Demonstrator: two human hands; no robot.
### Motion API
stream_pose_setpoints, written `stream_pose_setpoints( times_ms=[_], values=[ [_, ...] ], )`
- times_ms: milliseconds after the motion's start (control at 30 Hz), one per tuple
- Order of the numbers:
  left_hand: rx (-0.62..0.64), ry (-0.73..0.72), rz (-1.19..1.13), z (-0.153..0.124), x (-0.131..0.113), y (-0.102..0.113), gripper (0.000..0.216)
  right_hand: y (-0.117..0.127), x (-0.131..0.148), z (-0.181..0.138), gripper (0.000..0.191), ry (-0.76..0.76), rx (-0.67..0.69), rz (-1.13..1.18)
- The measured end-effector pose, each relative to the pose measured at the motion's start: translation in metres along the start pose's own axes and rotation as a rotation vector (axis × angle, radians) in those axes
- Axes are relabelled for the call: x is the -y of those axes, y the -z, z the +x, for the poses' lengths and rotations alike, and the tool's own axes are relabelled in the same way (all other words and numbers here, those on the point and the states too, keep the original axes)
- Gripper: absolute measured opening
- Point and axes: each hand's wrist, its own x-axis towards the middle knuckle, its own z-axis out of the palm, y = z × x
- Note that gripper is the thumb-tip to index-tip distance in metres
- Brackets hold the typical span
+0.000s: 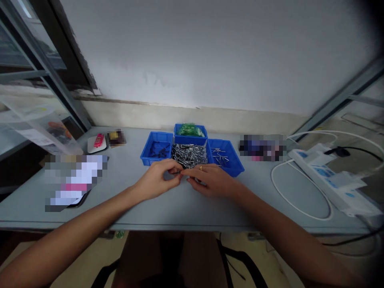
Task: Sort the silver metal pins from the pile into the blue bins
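My left hand (160,179) is closed in a pinch on a thin dark piece (176,173), too small to name further. The fingertips of my right hand (211,181), which has a ring on one finger, meet it at the piece's right end. Just beyond my hands lies a dense pile of metal pins (190,154), some with dark ends. Left of the pile, a blue bin (145,156) holds small black parts (160,151). Another blue bin (235,160) on the right contains loose silvery pins (219,156). My hands hide the pile's near edge.
Behind the pile stands a blue bin (192,140) with green plastic bags (189,130). A phone (81,180) and a white scale-like device (97,145) with a pink object (99,140) are left. At right lie a power strip (333,180) and a looped white cable (303,212).
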Motion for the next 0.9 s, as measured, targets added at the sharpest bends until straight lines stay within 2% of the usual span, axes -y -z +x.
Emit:
stream_pose_setpoints(
  times_ms=[267,600,900],
  values=[
    [0.067,0.008,0.004,0.0000,-0.0018,-0.0018,0.004,0.0006,0.0027,0.0002,0.025,0.036,-0.013,0.058],
    [0.124,0.068,-0.135,-0.0002,-0.0034,-0.0018,0.008,-0.0007,0.0012,0.0016,0.019,0.028,-0.011,0.017],
    [0.114,0.077,-0.188,0.0010,-0.0034,-0.0010,0.017,-0.0002,0.0017,0.0019,0.020,-0.068,-0.049,0.022]
  ],
)
